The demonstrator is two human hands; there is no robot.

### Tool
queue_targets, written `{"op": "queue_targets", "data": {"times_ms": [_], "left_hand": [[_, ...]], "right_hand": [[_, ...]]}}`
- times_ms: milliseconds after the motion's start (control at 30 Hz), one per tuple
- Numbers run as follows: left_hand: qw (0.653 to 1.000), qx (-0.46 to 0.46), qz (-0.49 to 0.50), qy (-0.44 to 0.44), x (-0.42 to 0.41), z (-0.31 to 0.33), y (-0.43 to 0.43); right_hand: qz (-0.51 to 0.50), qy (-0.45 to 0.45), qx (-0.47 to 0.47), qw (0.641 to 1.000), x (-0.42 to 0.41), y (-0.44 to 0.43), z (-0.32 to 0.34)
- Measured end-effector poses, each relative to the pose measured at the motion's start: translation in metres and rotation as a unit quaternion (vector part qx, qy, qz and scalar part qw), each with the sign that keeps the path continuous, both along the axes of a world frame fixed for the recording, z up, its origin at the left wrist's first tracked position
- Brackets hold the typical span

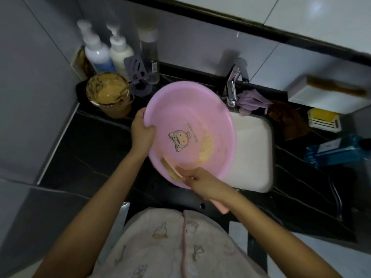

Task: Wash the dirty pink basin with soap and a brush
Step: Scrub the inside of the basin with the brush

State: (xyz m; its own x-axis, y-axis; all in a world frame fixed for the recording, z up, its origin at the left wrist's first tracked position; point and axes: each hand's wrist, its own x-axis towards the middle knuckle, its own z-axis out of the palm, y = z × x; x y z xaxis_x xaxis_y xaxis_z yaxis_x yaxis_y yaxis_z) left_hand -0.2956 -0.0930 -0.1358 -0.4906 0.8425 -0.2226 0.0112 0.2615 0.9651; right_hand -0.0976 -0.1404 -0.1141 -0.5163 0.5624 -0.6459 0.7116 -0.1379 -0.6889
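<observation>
left hand (142, 131): curled round basin (190, 109) rim, holds it tilted over sink (251, 157)
right hand (202, 182): fingers closed round brush (170, 169)
step: scrubbing near wall, i'd say
next: probably sweep to yellow smear (205, 149)

The pink basin (190, 117) under my left hand (142, 131) is smooth plastic with a dull sheen, streaked with pasty yellowish smears, and the brush (170, 169) my right hand (202, 181) grips is pink plastic too. The tap (232, 91) is bright polished metal, the sink (253, 153) glossy white, and the counter (96, 149) glossy black with pale veins. The purple cloth (251, 100) looks soft and crumpled.
</observation>
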Motion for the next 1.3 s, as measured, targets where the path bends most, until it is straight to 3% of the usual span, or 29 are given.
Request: {"op": "queue_targets", "data": {"times_ms": [67,167,333,500,667,833,967,1133,1233,1300], "left_hand": [[1.000,-0.001,0.016,0.027,0.002,-0.001,0.001],[0.999,0.001,0.007,0.048,0.003,-0.005,0.005],[0.996,-0.001,-0.006,0.084,0.003,-0.008,0.012],[0.995,-0.005,-0.003,0.104,0.003,-0.012,0.014],[0.994,-0.006,0.000,0.112,0.003,-0.014,0.015],[0.993,-0.015,-0.005,0.114,0.001,-0.015,0.017],[0.994,-0.015,-0.013,0.111,0.002,-0.015,0.019],[0.994,-0.016,-0.016,0.108,0.002,-0.015,0.020],[0.994,-0.021,-0.016,0.104,0.002,-0.018,0.021],[0.994,-0.024,-0.012,0.106,0.003,-0.020,0.021]], "right_hand": [[0.062,-0.067,-0.007,0.996,0.041,-0.002,-0.001],[0.131,-0.164,0.074,0.975,0.089,0.005,-0.007],[0.101,-0.286,0.180,0.936,0.123,0.039,-0.041],[0.150,-0.117,0.033,0.981,0.103,0.020,-0.042],[-0.003,-0.220,0.131,0.967,0.126,0.051,-0.052],[0.080,-0.095,0.079,0.989,0.117,0.001,-0.045],[-0.037,-0.205,0.165,0.964,0.148,0.031,-0.048],[0.080,-0.118,0.100,0.985,0.136,-0.001,-0.052],[-0.006,-0.206,0.156,0.966,0.151,0.029,-0.054],[-0.051,-0.205,0.150,0.966,0.135,0.034,-0.054]]}}
